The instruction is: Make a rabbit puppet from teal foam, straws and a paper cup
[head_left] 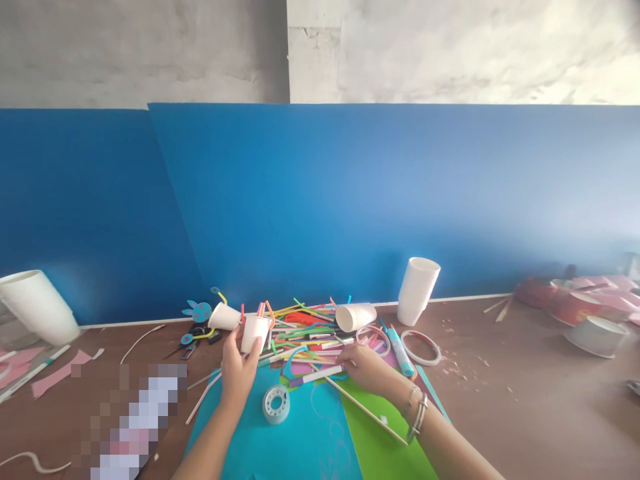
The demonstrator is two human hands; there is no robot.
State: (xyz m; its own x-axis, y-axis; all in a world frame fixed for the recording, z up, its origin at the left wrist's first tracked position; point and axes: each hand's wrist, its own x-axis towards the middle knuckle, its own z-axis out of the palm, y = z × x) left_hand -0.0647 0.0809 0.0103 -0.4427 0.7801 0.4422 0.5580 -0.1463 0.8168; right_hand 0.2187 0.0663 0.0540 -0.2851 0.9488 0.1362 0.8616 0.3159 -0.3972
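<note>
My left hand [240,373] is closed round a small white paper cup [255,335], with orange and red strips sticking up at its rim. A second paper cup [224,317] lies tilted behind it, near a blue rabbit-head cutout [201,311]. My right hand [367,367] reaches into a heap of coloured sticks and strips [305,327]. Its fingers are pinched together, and what they hold, if anything, is too small to make out. Beside those fingertips lies a white and purple marker [317,375]. A white cup stack [356,317] lies on its side just beyond this hand.
Blue paper [245,440] and green paper [385,440] cover the table before me, with a tape roll [276,405] and a wooden stick [367,410] on top. A tall cup stack [419,291] and another tape ring [421,348] stand right. A blue panel [375,200] closes off the back.
</note>
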